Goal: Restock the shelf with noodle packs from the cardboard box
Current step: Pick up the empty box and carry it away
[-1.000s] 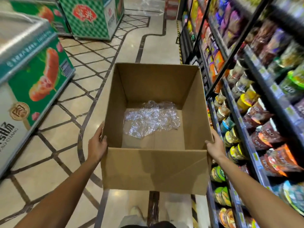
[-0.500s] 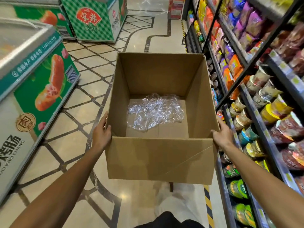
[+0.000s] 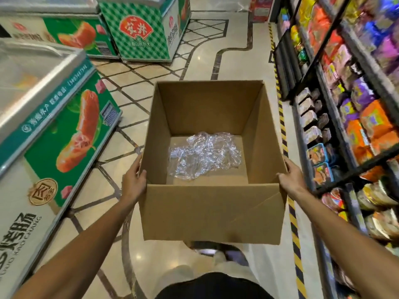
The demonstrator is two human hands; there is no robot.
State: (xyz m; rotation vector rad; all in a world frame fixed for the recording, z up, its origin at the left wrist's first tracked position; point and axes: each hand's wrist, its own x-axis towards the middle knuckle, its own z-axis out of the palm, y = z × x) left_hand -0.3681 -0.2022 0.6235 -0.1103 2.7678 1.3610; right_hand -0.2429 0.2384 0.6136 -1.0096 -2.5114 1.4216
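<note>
The cardboard box point(image 3: 212, 214) is plain brown, with clear, silvery crumpled plastic wrap point(image 3: 204, 155) inside. Left of the box, the freezer point(image 3: 49, 134) is green and white. Beneath, the floor point(image 3: 237, 61) is beige with dark diamond lines.

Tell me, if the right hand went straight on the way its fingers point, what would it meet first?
The right hand grips the box wall, fingers pointing forward along it. Beyond them the way looks free down the aisle floor, beside the shelf; depth is unclear.
</note>
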